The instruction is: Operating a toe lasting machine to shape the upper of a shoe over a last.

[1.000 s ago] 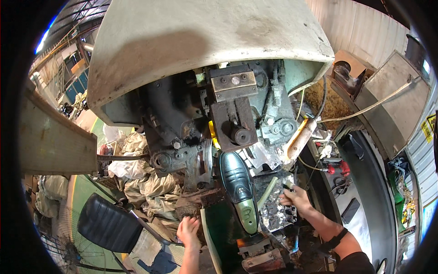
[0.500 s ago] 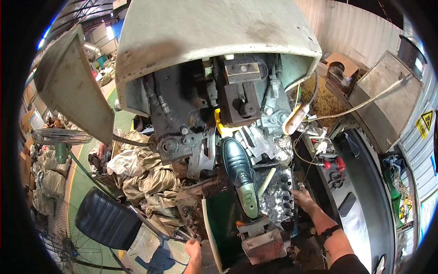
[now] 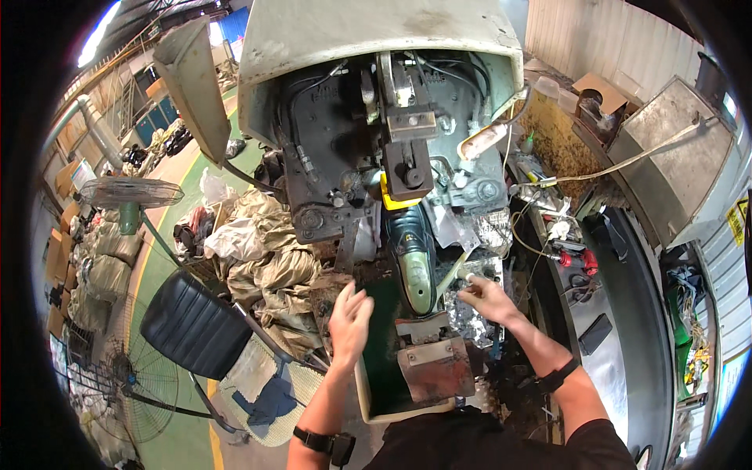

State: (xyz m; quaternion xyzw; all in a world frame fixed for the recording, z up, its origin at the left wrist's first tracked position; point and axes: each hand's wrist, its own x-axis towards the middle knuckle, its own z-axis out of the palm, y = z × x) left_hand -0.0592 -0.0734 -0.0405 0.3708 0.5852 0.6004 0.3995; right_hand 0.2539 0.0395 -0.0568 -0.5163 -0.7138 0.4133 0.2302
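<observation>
A dark shoe on a green last point(image 3: 413, 262) sits in the machine, its toe under a yellow piece point(image 3: 398, 200) below the dark press block point(image 3: 407, 166). My left hand point(image 3: 350, 321) hovers left of the shoe's heel, fingers loosely stretched, holding nothing. To the right of the heel my right hand point(image 3: 489, 301) reaches in with fingers extended. Its fingertips are close to a pale stick point(image 3: 454, 270) slanting beside the last; whether they touch it I cannot tell. Nearer to me than the heel stands a worn metal bracket point(image 3: 437, 368).
The machine's pale hood point(image 3: 376, 47) overhangs the work. On the left are a black chair point(image 3: 192, 325), piled sacks point(image 3: 262, 251) and a caged fan point(image 3: 129, 196). A dark conveyor point(image 3: 638, 313) runs along the right, beside a metal ledge holding a black phone-like object point(image 3: 595, 334).
The shoe's toe now lies under the yellow piece. My left hand has left the chair's edge and risen toward the shoe; my right hand has moved up and left. The view has shifted.
</observation>
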